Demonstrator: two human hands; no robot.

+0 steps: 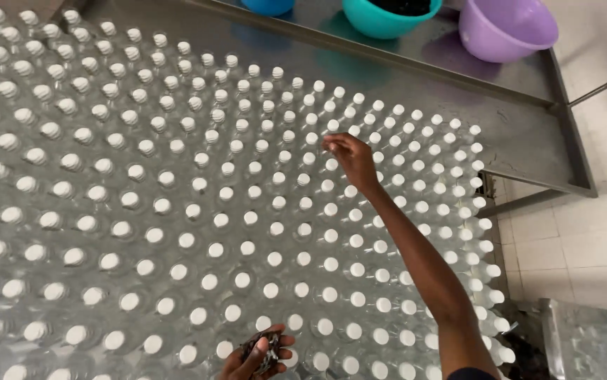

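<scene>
Everywhere across the steel table [514, 134], clear bottles [177, 211] stand upright in tight rows, long axes vertical, white caps facing up toward the camera; the mass fills the left and centre and thins out toward the table's right rim. Low in the middle, the left hand [258, 355] is cupped palm up just above the caps, fingers curled round a small heap of dark pieces [261, 348]; what they are is too small to tell. Further right, the right hand [349, 158] is stretched out over the bottles, its fingertips pinched narrow at one cap near the far rows. Beyond, at the top, sit a teal bowl [381, 17] and a purple bowl [507, 28].
</scene>
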